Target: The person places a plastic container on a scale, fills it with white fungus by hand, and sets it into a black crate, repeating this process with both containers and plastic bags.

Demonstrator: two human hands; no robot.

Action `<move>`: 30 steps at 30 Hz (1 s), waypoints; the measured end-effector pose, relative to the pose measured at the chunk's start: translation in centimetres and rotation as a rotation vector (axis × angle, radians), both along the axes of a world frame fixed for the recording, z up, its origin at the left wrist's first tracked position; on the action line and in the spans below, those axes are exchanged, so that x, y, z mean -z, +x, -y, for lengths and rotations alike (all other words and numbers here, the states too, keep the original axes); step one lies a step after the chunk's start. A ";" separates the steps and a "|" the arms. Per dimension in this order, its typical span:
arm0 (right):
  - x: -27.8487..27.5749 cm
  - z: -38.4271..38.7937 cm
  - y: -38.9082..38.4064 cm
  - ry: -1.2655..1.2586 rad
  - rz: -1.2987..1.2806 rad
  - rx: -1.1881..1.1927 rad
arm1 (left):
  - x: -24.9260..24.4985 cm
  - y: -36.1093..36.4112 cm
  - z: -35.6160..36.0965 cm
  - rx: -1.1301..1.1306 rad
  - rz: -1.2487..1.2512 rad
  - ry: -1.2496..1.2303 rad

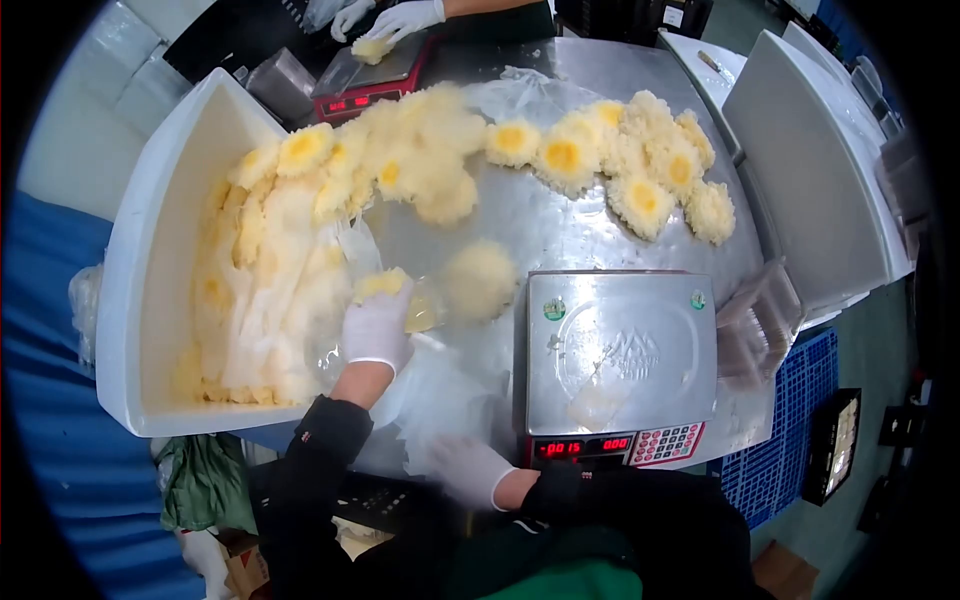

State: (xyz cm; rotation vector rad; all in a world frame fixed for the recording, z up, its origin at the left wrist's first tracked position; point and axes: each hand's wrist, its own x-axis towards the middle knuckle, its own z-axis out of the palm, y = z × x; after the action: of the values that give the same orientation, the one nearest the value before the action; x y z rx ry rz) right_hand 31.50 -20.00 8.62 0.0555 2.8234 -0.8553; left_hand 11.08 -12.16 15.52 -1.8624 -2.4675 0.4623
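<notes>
My left hand [378, 328], in a white glove, is at the open side of the white foam box [150, 270]. Its fingers are closed on a pale yellow snow fungus [383, 283]. Another snow fungus [480, 280], smeared by motion, is on the steel table just right of that hand. My right hand [462, 470], also gloved, is strongly blurred near the table's front edge, left of the scale. Thin clear plastic [440, 390] lies between my hands; its shape is smeared. I cannot make out whether the right fingers hold anything.
A steel scale [620, 350] with red digits stands at the right front, with stacked clear trays [758, 325] beside it. Several snow fungus heads [640, 195] lie across the back. A co-worker's gloved hand [405, 20] is over another scale [370, 80]. A white box [820, 150] stands right.
</notes>
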 end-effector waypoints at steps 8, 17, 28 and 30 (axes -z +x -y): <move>-0.4 -0.2 -0.1 0.012 -0.013 0.017 | 0.7 0.0 -0.6 0.004 -0.025 -0.016; -0.4 -0.2 0.1 -0.040 0.048 -0.018 | 1.8 0.0 0.7 0.005 0.050 -0.002; -0.2 0.2 0.3 0.000 -0.031 0.049 | 2.0 0.1 1.1 0.006 0.052 0.038; -0.2 0.1 0.7 0.013 -0.013 0.020 | 2.5 -0.3 0.6 0.020 0.050 -0.019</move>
State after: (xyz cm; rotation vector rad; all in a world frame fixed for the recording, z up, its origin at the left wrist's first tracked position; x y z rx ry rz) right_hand 32.21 -20.07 8.81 0.0809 2.8459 -0.8448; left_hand 10.76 -12.76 13.03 -1.9271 -2.4818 0.4448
